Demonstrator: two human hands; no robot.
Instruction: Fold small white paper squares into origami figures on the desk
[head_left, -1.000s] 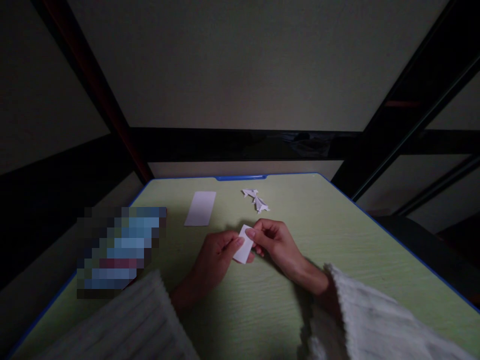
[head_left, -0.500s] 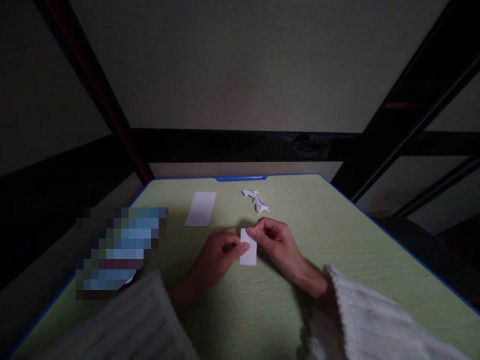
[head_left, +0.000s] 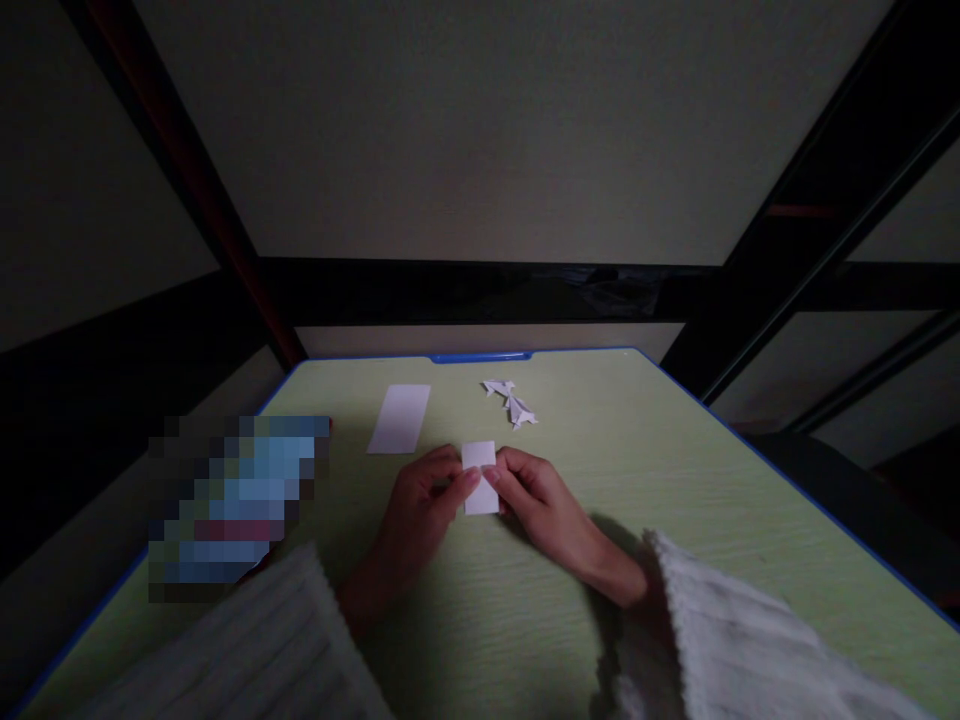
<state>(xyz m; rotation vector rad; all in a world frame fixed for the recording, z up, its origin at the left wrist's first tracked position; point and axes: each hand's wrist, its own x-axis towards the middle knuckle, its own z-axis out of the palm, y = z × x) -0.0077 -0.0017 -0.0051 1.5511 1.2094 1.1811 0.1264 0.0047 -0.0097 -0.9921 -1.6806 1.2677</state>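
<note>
Our left hand and right hand pinch a small white paper over the table.
Our thumbs cover part of the paper's face, its underside is hidden, and a pixelated item at left we cannot make out. The table stretches from our right hand to the blue edge; folded shapes lie just ahead. Our thumbs nearly meet, both hands angled inward.

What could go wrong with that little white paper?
The small white rectangular paper is held by both the left hand and the right hand, so uneven pressure might crease it or let it slip. The folded white paper shapes lie just beyond the right hand, so a forward move could knock them.
</note>
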